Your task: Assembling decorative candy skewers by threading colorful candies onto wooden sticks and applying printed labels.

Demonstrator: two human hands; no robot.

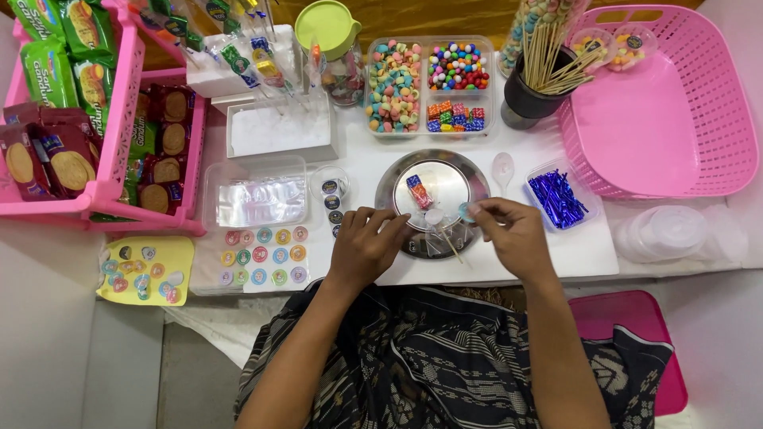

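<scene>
Both hands over the near edge of a round shiny metal tray [469, 176] sitting mid-counter on the white counter [580, 254]. Left hand [367, 245] curled, fingertips bunched and pinched on a bit of clear wrapping with a thin wooden stick [451, 248] poking out toward the body. Right hand [515, 234] pinching a small round pale-blue sticker [466, 212] between thumb and forefinger, just beside the left fingertips. Inside the tray, a little colourful wrapped candy [419, 191], apart from both hands. Just right of the tray, a clear plastic spoon [502, 168] and a clear tub of shiny blue twist ties [558, 197]. Left of the hands, a white sheet of round colourful stickers [264, 256] and a yellow sticker sheet [145, 270]. Further back, a divided clear box of pastel and bright sweets [429, 86], a dark cup of wooden skewers [534, 89], and a big pink plastic basket [715, 103] off to the right. Pink racks of biscuit packs [111, 135] on the far left.
</scene>
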